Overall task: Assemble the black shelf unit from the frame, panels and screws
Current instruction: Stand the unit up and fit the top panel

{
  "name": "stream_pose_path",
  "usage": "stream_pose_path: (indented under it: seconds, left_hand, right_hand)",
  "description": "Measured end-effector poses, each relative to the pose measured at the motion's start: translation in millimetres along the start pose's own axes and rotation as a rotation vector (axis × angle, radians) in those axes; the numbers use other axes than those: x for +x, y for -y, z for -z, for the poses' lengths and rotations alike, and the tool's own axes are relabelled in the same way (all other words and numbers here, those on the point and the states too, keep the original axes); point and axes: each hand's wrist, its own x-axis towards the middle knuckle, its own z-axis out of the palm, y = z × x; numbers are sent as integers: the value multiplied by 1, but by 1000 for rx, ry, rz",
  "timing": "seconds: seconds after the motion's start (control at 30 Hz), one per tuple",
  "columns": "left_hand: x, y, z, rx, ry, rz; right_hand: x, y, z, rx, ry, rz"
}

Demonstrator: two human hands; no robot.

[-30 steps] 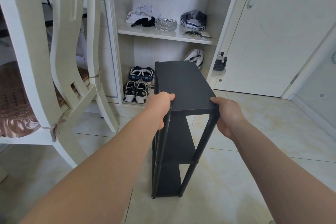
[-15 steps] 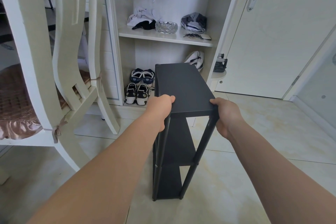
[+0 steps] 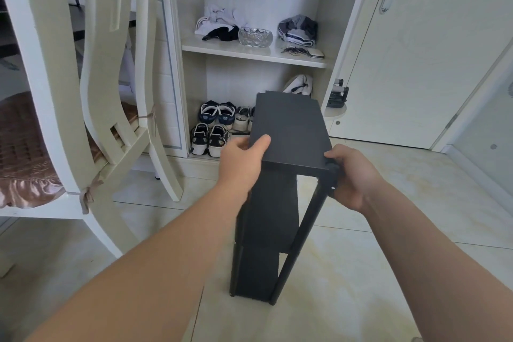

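- Grips first: our left grip (image 3: 241, 164) clamps the near left corner of the top panel (image 3: 290, 125), thumb lying across the top, fingers hidden underneath.
- Our right grip (image 3: 352, 175) is wrapped round the head of the near right post (image 3: 305, 230), right at the corner where it meets that panel.
- So both are holding the black shelf unit (image 3: 258, 233). It stands on the tiled floor (image 3: 374, 272) just in front of the open cupboard (image 3: 249, 54). It looks a touch tilted, and we cannot tell if every foot is down.
- Below the top we see a middle panel (image 3: 269, 197) and a bottom panel (image 3: 255, 275) seated between the posts.
- We spot no loose screws, panels or tools, so we judge the build as good as finished.
- What looks left is a wobble check and setting it in place, perhaps by the shoes (image 3: 211, 136), with the white chair (image 3: 111, 91) close on our left.
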Motion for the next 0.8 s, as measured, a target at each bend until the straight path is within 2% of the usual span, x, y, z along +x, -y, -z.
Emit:
stream_pose_path:
  seconds: [0.07,0.13,0.23,0.47,0.8]
  left_hand:
    - [11,-5,9,-5,-87,-4]
    - [14,-4,9,-32,-162,72]
    - [-2,3,-7,-73,-119,208]
    - [-6,9,-17,24,-40,135]
    - [-18,12,-16,24,24,131]
  right_hand:
    - [-2,2,3,-48,147,-84]
    - [-1,1,6,-74,222,-124]
    - [5,-2,7,-63,163,-83]
    - [7,-15,-1,4,96,48]
    - [2,-15,-2,20,64,35]
